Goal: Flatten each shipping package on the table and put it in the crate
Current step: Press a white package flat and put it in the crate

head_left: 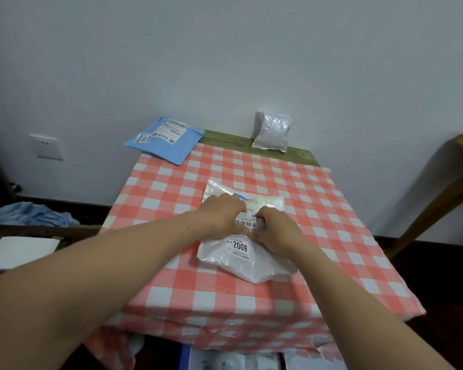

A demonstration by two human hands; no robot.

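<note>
A white plastic shipping package [251, 265] with a printed label lies in the middle of the red-and-white checked table [332, 217]. Both my hands rest on top of it, side by side. My left hand [223, 212] presses down on its left half with the fingers bent over the label. My right hand [274, 231] lies on the right half, fingers curled against the plastic beside the label. A blue mailer [166, 141] hangs over the far left corner. A small silvery-white pouch [273, 132] leans on the wall at the far edge. The crate [241, 360] shows below the table's near edge.
A wooden chair arm [444, 188] stands at the right. Blue cloth [30, 213] and a white box [19, 251] lie to the left of the table. A wall socket [47, 146] is on the left wall.
</note>
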